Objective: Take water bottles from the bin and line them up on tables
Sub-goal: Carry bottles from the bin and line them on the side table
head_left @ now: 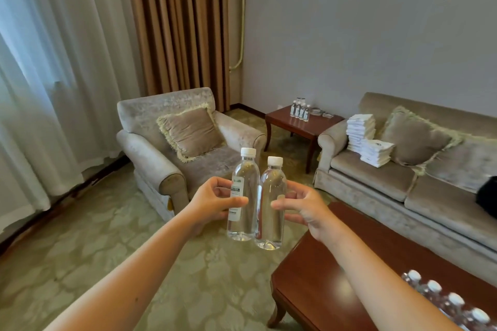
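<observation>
I hold two clear water bottles with white caps upright in the air, side by side and touching. My left hand (212,204) grips the left bottle (243,212), which has a white label. My right hand (306,207) grips the right bottle (270,217). Both hang above the carpet, just past the near corner of the dark wooden coffee table (322,277). A row of several capped bottles (446,301) stands on that table at the lower right. Several more bottles (300,111) stand in a line on the small side table (301,126) in the far corner. No bin is in view.
A beige armchair (150,158) with a cushion stands to the left, ahead of me. A long sofa (376,177) runs along the right wall, with stacks of folded white towels (363,137) on it. Patterned carpet (107,250) lies between the armchair and the coffee table.
</observation>
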Tool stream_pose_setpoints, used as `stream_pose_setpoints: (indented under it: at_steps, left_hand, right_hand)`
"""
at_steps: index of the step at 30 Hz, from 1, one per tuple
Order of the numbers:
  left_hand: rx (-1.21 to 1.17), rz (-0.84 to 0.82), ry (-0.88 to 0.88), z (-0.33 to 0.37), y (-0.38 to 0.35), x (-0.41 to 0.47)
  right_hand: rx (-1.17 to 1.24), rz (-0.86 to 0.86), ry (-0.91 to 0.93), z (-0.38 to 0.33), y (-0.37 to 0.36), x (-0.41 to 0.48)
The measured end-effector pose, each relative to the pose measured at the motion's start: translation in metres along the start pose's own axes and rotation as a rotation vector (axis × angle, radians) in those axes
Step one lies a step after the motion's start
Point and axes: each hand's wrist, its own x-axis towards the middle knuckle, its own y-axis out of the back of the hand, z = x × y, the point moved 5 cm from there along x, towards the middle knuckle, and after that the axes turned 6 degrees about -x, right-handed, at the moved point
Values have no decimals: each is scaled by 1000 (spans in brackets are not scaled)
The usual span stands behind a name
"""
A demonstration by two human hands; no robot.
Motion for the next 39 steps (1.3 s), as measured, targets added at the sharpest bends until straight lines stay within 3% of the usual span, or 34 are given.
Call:
stream_pose_setpoints:
  at_steps: [11, 22, 39]
  left_hand:
    - [148, -124, -21, 54, 57, 276]
    - [114, -129, -6, 77, 80, 478]
    - [123, -189, -66, 148, -30, 862]
  right_hand:
    - [37, 158, 30, -44, -4, 248]
    - [-19, 153, 7, -61, 17, 456]
    - [41, 239, 20, -107, 210, 806]
